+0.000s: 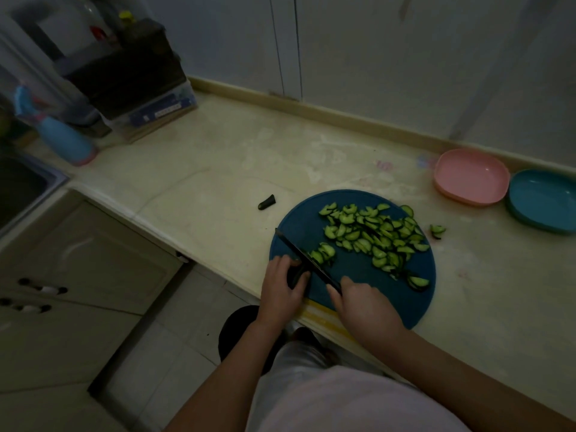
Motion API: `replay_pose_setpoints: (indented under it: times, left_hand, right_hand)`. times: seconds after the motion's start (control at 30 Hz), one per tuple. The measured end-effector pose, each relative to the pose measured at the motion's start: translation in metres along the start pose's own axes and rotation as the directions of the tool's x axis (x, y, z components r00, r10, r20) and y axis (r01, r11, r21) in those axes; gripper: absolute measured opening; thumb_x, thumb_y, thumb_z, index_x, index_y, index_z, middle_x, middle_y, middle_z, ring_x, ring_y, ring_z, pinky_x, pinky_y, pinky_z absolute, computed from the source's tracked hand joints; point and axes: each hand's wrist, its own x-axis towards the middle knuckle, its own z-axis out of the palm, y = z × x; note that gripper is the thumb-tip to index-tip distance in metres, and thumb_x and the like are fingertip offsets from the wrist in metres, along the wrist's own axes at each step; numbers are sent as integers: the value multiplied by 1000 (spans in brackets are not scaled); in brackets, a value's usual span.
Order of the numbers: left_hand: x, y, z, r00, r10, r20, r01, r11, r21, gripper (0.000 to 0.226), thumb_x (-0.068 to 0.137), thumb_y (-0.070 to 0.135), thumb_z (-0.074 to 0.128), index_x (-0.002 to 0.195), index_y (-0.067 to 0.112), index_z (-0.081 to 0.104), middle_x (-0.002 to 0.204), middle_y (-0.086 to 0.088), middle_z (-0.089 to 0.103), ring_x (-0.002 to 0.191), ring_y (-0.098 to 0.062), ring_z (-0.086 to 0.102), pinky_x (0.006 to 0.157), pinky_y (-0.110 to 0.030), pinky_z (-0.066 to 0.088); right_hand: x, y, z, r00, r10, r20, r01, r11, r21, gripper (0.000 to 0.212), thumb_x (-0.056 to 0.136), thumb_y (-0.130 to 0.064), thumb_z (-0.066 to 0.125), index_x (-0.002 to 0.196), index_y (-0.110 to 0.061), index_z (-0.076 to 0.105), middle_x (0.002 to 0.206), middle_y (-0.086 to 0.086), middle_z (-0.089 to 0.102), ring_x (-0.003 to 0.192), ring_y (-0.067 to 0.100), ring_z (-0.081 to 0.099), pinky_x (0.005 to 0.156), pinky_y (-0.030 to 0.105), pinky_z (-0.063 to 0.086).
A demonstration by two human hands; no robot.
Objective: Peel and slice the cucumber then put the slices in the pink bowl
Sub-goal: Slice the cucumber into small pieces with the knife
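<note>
Two grips: left (281, 288) cucumber (296, 275), right (364, 304) knife (307, 262).

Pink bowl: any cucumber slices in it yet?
No, the pink bowl is bare inside; the slices lie on or beside the board.
</note>
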Motion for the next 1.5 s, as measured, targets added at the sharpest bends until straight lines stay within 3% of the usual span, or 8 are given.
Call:
replay_pose_setpoints:
  times: [0.17,0.3,0.53,0.8,1.17,1.33,1.5]
  left_hand:
    - [0,-1,1,1000,-5,1,5,1000,9,15,82,25,62,84,16,50,82,5,45,78,-5,40,69,-7,32]
    - [0,-2,1,1000,0,1,0,1000,13,18,81,29,60,85,13,52,82,7,46,79,-4,40,71,-6,32]
    - [-4,1,1,999,-38,-15,38,999,17,29,83,38,55,93,10,56,88,2,46,82,-4,40,71,-9,32]
    - [5,3,2,999,-39,-5,39,998,54,15,85,19,65,93,12,55,87,4,47,82,-7,43,69,-15,31]
    - [4,4,3,998,-58,-13,58,997,43,17,84,17,68,89,9,54,85,2,47,80,-13,46,65,-14,31]
    - [4,4,1,999,-45,-13,45,998,42,17,83,17,68,87,10,53,84,3,47,79,-11,46,66,-11,33]
    - [5,3,0,999,-41,-7,41,999,36,17,82,16,69,87,11,53,84,4,47,78,-9,45,65,-10,32]
  right_hand:
    - [3,-2,3,1000,6,21,-6,1000,4,32,100,-43,27,86,-17,39,93,9,65,83,25,62,57,28,32]
    - [12,-2,10,1000,-1,22,2,1000,-31,39,100,-42,27,98,-11,50,96,10,65,87,26,62,59,29,32]
    - [9,6,8,999,43,-9,-43,999,3,41,100,-43,26,100,-10,51,97,11,64,88,27,61,61,29,35]
    - [4,5,6,999,29,-27,-28,999,21,41,100,-44,27,97,-11,51,94,10,65,85,25,62,59,29,34]
    - [-1,3,-2,999,23,-37,-22,999,24,39,99,-45,26,94,-14,48,93,9,65,84,25,62,57,29,34]
    - [-1,4,0,1000,10,-10,-10,1000,-6,32,100,-45,25,86,-18,36,93,8,64,83,25,62,43,23,20]
    - [5,1,7,1000,-8,-6,7,999,-45,34,100,-43,25,89,-16,42,95,9,65,84,25,63,52,31,30]
